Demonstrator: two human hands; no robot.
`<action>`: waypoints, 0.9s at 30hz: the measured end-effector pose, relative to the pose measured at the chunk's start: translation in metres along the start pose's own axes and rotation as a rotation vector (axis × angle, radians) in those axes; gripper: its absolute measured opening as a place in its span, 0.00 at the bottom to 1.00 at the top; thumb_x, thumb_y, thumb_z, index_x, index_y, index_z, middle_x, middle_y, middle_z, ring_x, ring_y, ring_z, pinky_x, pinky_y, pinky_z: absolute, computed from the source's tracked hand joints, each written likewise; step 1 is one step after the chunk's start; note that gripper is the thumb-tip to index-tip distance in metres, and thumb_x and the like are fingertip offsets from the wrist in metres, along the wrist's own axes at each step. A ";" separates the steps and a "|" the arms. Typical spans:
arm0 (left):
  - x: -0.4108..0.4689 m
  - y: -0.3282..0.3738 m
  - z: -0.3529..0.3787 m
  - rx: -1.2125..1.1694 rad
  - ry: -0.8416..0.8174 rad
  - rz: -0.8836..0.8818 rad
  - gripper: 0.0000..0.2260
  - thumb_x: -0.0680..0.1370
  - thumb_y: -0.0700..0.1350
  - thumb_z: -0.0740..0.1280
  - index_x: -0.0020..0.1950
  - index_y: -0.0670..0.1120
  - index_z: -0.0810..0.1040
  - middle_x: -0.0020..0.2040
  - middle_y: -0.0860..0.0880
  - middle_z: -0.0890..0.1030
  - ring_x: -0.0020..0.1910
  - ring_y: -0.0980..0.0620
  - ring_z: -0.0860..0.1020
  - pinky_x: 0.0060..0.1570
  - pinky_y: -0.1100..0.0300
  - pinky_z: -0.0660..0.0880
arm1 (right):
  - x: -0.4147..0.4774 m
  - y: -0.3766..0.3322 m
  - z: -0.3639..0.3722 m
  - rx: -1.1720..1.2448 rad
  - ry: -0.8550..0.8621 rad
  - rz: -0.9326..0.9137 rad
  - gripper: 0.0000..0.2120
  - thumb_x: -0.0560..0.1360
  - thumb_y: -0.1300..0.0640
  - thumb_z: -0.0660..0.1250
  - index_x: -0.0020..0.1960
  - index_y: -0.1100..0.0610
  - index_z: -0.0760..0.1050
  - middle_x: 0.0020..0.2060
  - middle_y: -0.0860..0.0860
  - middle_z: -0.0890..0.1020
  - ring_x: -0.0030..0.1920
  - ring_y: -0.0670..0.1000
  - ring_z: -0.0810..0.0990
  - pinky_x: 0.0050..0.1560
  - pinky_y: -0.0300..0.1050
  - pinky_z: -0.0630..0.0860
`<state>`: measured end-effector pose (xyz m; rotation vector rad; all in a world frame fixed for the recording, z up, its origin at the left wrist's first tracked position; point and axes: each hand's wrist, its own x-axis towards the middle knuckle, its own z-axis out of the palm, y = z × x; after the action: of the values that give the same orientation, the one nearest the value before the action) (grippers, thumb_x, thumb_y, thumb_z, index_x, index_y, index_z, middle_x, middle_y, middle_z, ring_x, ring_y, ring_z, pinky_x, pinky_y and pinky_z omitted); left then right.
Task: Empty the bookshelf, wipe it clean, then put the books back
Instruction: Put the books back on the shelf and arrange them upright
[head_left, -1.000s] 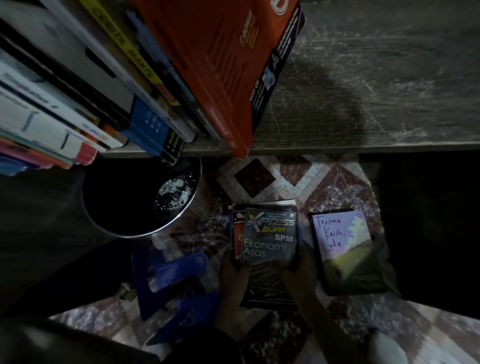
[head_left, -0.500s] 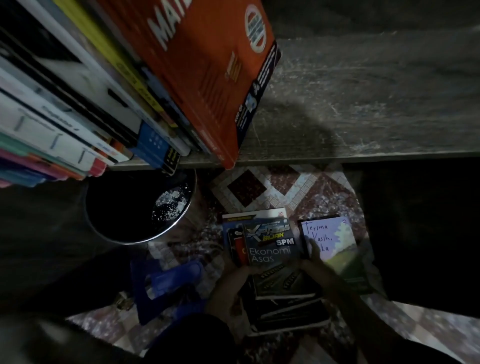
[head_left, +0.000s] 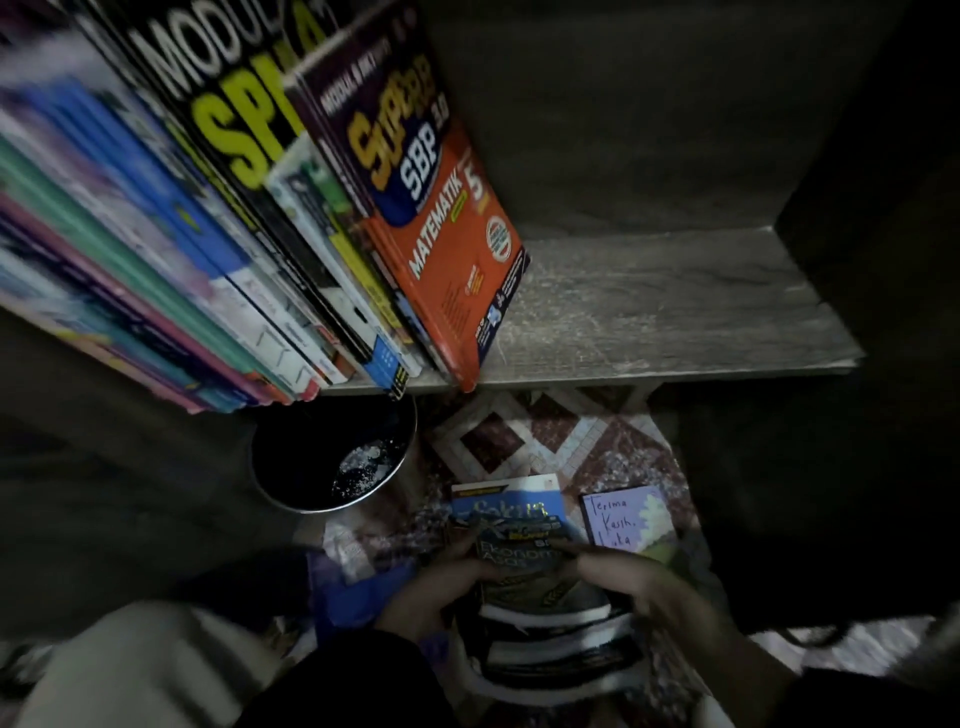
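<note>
left hand (head_left: 423, 597), right hand (head_left: 641, 579) grip ekonomi asas book (head_left: 511, 558).

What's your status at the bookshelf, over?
Gripping: left hand and right hand on the book stack, low by the floor. The shelf half filled, right side bare. Path up looks open; bin sits left of stack.

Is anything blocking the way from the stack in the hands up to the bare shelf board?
Nothing visible. The stack, gripped by the left hand and right hand, sits below the bare shelf board right of the orange book.
</note>
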<state>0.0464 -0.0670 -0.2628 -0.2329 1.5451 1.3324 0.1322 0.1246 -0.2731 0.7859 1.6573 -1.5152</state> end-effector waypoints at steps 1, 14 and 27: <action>-0.008 0.009 -0.001 0.011 -0.002 -0.006 0.27 0.72 0.30 0.67 0.67 0.51 0.73 0.52 0.45 0.84 0.51 0.45 0.82 0.52 0.54 0.79 | -0.016 -0.012 0.000 -0.008 -0.014 0.030 0.39 0.58 0.44 0.73 0.68 0.46 0.70 0.63 0.46 0.71 0.65 0.52 0.69 0.63 0.47 0.70; -0.197 0.129 0.031 0.310 -0.088 0.592 0.35 0.66 0.55 0.75 0.66 0.73 0.63 0.64 0.70 0.65 0.63 0.71 0.61 0.61 0.69 0.61 | -0.247 -0.103 -0.023 0.022 -0.011 -0.475 0.46 0.53 0.61 0.76 0.67 0.36 0.67 0.60 0.41 0.79 0.59 0.45 0.79 0.62 0.43 0.74; -0.135 0.225 0.058 0.646 0.571 1.138 0.36 0.79 0.47 0.65 0.64 0.81 0.46 0.76 0.51 0.56 0.72 0.51 0.59 0.59 0.60 0.58 | -0.148 -0.233 -0.105 -0.503 0.690 -1.200 0.53 0.66 0.66 0.75 0.68 0.25 0.49 0.68 0.49 0.64 0.67 0.39 0.63 0.65 0.23 0.57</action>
<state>-0.0185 0.0015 -0.0117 0.8708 2.6962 1.5255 0.0044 0.2092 -0.0205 -0.0928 3.2057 -1.4149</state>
